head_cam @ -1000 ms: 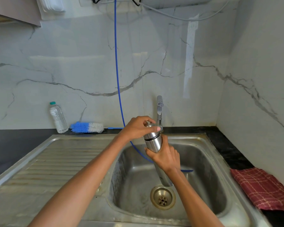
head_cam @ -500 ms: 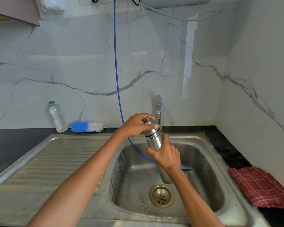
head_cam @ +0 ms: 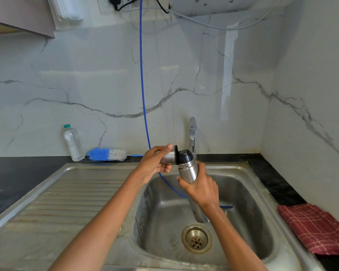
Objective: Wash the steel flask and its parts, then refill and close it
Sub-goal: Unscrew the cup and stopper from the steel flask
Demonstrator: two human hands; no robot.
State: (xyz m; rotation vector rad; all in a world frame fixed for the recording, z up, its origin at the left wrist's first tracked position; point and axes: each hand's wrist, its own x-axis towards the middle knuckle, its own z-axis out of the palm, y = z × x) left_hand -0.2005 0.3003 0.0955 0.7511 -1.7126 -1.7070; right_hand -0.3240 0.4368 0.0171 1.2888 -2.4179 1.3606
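1. Cap's off now! The left hand (head_cam: 155, 163) has its grip curled round the steel cap (head_cam: 169, 157), pulled just left of the flask (head_cam: 188, 169), frame centre.
2. Right hand (head_cam: 202, 189) grips the flask body over the sink (head_cam: 243, 192); black stopper (head_cam: 185, 157) still on, probably next to come out before washing.

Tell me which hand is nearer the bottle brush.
Left. The left hand, holding the steel cap, is just right of the bottle brush on the counter. The right hand grips the flask farther right, over the sink.
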